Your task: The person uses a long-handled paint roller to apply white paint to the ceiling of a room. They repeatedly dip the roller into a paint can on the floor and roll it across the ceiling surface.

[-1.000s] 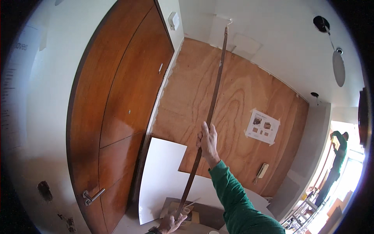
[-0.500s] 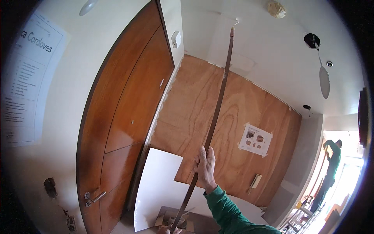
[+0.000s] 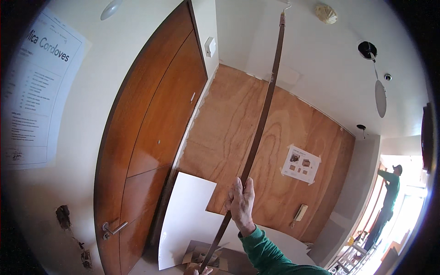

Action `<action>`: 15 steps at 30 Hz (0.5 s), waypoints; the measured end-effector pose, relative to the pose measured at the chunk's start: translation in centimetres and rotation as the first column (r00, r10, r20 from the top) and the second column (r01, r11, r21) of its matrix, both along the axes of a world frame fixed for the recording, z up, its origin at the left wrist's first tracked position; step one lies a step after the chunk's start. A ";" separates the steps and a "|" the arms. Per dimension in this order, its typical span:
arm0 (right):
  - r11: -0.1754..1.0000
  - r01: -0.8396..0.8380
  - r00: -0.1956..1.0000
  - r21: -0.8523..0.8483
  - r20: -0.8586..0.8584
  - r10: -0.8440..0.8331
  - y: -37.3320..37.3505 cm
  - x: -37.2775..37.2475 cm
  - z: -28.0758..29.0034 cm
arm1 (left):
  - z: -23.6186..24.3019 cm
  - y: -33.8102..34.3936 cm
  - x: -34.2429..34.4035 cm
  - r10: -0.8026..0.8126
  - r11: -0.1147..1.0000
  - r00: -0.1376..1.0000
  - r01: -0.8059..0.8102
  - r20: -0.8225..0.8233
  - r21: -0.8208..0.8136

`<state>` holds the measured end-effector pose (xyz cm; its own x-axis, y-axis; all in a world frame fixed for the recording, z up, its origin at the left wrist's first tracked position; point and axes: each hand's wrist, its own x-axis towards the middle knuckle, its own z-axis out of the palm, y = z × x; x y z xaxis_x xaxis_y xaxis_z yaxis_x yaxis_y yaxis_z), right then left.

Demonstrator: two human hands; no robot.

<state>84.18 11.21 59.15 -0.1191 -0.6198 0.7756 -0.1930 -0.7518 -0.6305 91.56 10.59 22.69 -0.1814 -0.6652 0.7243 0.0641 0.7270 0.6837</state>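
Note:
A long dark brown pole slants up across the view to the ceiling, with a bent wire frame like a paint roller's at its tip. The roller itself is cut off by the top edge. My right hand, in a green sleeve, is closed around the pole's middle. Lower down, my left hand grips the pole near its bottom end; only its fingers show at the lower edge. Above is the white ceiling, where a slightly different-toned patch lies close to the plywood wall.
A brown wooden door stands left, beside a wall poster. Plywood covers the wall ahead. A white sheet leans below, near a cardboard box. A light disc hangs from the ceiling. Another person stands on a ladder.
The pole's tip has moved up toward the top edge, taking the roller out of view. My right hand is slightly lower in view, still gripping. The other person's arm now reaches out.

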 end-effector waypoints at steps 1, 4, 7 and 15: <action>1.000 -0.010 1.000 0.005 0.009 0.009 -0.1 0.2 -0.1 | -0.2 -0.1 -0.1 0.008 1.000 1.000 -0.008 0.001 -0.001; 1.000 -0.019 1.000 -0.001 0.009 0.019 -0.9 0.4 -0.6 | -0.5 0.0 -0.4 0.012 1.000 1.000 -0.012 -0.004 0.005; 1.000 -0.025 1.000 0.012 -0.004 0.025 -1.7 1.0 -1.1 | -0.7 0.1 -0.2 0.011 1.000 1.000 -0.011 -0.009 0.018; 0.997 -0.076 0.997 -0.008 -0.028 0.075 -2.9 2.9 -0.3 | -0.1 -0.3 1.4 0.046 0.997 0.999 -0.045 -0.020 0.064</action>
